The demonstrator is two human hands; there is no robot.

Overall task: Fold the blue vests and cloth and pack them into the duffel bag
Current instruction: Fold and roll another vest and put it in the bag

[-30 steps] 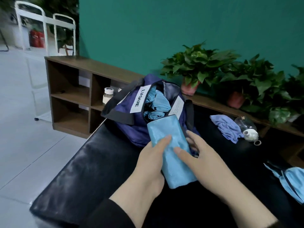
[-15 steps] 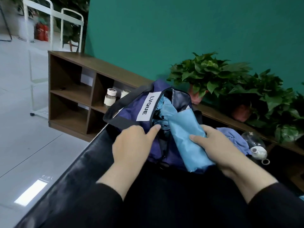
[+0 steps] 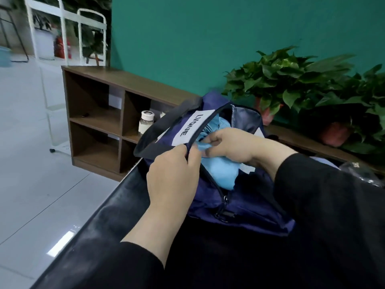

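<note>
Two hands at work on the navy duffel bag (image 3: 245, 207), which sits on the black tabletop (image 3: 100, 232) w/ its zip mouth open toward the person. Left hand (image 3: 173, 174) pinches the near-left edge of the bag's opening, thumb and fingers curled on the zip rim just below the white LVQUE label (image 3: 192, 127), holding it out and up. Right hand (image 3: 231, 146) has fingers curled round the folded light-blue vest (image 3: 223, 174), which lies half in the bag's mouth, its near end still outside over the rim; more blue fabric (image 3: 216, 123) shows already inside, at the far end of the bag. Step in hand, I'd judge: seating this vest. To do it well: keep the left hand's pull on the rim steady so the mouth stays wide, push the vest down flat beside the fabric already in the bag rather than on top, and keep the fold pressed so it doesn't spring open. Watch the near end: could snag the zip teeth. Potted plants (image 3: 291, 80) and a wooden shelf unit (image 3: 116, 101) stand behind the bag.
</note>
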